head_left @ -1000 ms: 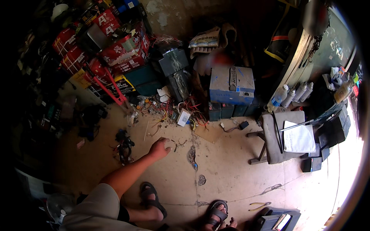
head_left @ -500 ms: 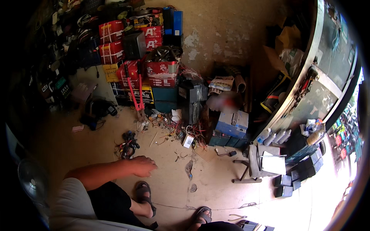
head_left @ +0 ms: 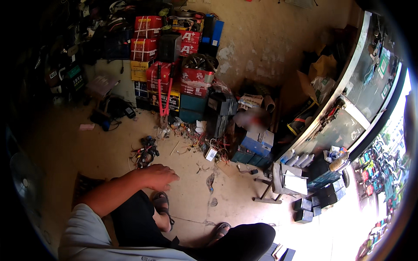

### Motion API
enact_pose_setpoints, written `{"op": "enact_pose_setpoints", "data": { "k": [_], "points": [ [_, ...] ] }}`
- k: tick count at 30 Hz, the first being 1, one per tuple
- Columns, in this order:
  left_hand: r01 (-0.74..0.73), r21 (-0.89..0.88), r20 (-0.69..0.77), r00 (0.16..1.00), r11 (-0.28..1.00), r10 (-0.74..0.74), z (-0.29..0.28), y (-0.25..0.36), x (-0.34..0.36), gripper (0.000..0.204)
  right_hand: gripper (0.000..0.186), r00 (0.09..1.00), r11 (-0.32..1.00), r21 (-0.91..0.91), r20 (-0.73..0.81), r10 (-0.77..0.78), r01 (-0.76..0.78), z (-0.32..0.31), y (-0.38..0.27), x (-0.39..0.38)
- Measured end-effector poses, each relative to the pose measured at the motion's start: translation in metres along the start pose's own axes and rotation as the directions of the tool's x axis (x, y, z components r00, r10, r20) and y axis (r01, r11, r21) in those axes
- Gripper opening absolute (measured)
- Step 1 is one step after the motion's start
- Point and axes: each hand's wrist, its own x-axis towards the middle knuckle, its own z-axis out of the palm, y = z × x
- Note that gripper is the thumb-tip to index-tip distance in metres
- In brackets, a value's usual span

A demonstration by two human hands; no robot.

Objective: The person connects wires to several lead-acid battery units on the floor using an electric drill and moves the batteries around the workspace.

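Observation:
My left hand (head_left: 159, 176) hangs in the air over my left knee and sandalled foot, with the forearm coming in from the lower left. Its fingers are loosely stretched and slightly apart, and nothing shows in them. Just beyond it on the floor lies a tangled bundle of dark cables with connectors (head_left: 144, 151), nearest to the hand but apart from it. My right hand is out of view.
Bolt cutters with red handles (head_left: 163, 93) lean against stacked red boxes (head_left: 148, 27). Loose wires and scraps (head_left: 198, 141) litter the floor by the wall. A chair (head_left: 278, 179) bearing white paper stands right, near black batteries (head_left: 307, 209). A fan (head_left: 24, 180) is at left.
The view has shifted, and my right knee now shows at the bottom, where pliers lay visible on the floor. My left hand stays out over the left knee.

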Motion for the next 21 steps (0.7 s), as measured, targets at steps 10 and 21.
{"op": "enact_pose_setpoints", "data": {
  "k": [10, 21],
  "points": [
    [0.099, -0.089, -0.113, 0.988, 0.991, -0.109, -0.013, -0.012, -0.034, 0.056, 0.025, 0.990, 0.981, 0.147, 0.080, 0.114, -0.125, -0.018, 0.015, -0.011],
    [0.223, -0.696, -0.395, 0.675, 0.683, -0.623, 0.011, -0.032, -0.131, 0.039, 0.022, 0.986, 0.905, 0.411, 0.159, 0.048, -0.110, -0.110, 0.052, 0.024]
  ]
}}
